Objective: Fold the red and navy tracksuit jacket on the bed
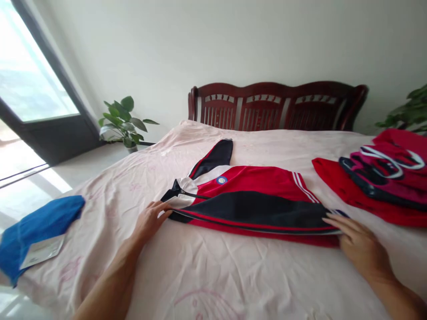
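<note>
A red, black and white zip-up track jacket (267,178) lies on the bed with a round blue-and-white badge on its chest. Its near sleeve (253,209) is folded across the body, while the far sleeve (213,155) stretches away toward the headboard. At the collar end, my left hand (153,218) has its fingers closed on the jacket's near shoulder edge. My right hand (363,244) grips the cuff and hem end, thumb below and fingers on top.
Pink sheeting (233,275) covers the bed. A pile of red and magenta clothes (383,178) is on the right. On the left edge lie a blue cloth (46,222) and a flat pale packet (43,251). Beyond stand a wooden headboard (260,111) and a potted plant (123,120).
</note>
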Motion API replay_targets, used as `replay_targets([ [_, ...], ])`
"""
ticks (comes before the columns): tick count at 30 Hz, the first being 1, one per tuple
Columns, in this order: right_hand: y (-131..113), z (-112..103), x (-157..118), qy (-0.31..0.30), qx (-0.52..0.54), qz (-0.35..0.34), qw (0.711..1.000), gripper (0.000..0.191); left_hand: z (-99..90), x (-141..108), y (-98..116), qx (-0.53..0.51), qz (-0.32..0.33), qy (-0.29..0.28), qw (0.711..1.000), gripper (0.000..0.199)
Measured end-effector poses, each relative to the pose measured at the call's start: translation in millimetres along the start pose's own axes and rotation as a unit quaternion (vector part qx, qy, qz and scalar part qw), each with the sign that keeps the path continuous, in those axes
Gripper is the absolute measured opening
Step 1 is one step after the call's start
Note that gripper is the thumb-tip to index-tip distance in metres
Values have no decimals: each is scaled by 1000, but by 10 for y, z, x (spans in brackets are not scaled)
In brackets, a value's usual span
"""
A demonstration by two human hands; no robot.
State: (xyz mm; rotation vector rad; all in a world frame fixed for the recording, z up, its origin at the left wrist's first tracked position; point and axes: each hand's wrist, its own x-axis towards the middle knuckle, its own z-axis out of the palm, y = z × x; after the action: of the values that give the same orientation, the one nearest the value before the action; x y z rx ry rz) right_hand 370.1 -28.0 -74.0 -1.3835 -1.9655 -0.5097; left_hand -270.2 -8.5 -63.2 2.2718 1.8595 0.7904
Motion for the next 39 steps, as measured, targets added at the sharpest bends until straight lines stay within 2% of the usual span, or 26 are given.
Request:
replay_targets([
  [2, 70, 92, -110, -23, 1, -34, 999, 44, -31, -13, 15, 26, 21, -14, 999, 30],
  [5, 105, 136, -217, -16, -11, -26, 999, 41, -77, -21, 54, 59, 23, -23, 998, 29],
  [9, -9, 56, -213, 12, -13, -5, 1000, 35, -130, -21, 83, 81, -16, -39, 996, 24],
  [13, -153, -31, -183, 18, 37, 13, 999, 34, -87, -47, -81, 68, -43, -62, 995, 20],
  [15, -190, -57, -200, 27, 81, 50, 995, 32, -25, -65, -216, 44, -44, -67, 996, 20],
  [18, -200, -83, -247, 73, 144, 166, 973, 29, 36, -91, -292, 32, -49, -29, 998, 26],
  [20, -196, -101, -246, 134, 152, 251, 946, 28, 27, -92, -165, 51, -71, 8, 996, 32],
  [21, -201, -110, -222, 163, 145, 272, 937, 29, 17, -80, -45, 55, -81, 24, 995, 33],
  [23, -245, -124, -122, 184, 107, 253, 944, 32, 13, -21, 283, 29, -69, 40, 996, 32],
  [25, -350, -117, 23, 142, 53, 179, 972, 37, 65, 81, 664, -33, -18, 25, 999, 33],
  [27, -497, -74, 153, 60, -6, 105, 993, 42, 189, 207, 1016, -67, 42, -8, 997, 40],
  [30, -666, 46, 198, -51, -91, 52, 993, 46, 476, 373, 1363, -44, 132, -40, 989, 52],
  [32, -672, 128, 117, -98, -132, 30, 986, 45, 677, 430, 1440, 11, 154, -50, 987, 53],
  [35, -557, 210, -50, -122, -158, 8, 980, 44, 885, 428, 1382, 90, 147, -68, 983, 53],
  [39, -427, 254, -138, -111, -180, 6, 977, 45, 936, 355, 1241, 120, 147, -73, 979, 56],
])
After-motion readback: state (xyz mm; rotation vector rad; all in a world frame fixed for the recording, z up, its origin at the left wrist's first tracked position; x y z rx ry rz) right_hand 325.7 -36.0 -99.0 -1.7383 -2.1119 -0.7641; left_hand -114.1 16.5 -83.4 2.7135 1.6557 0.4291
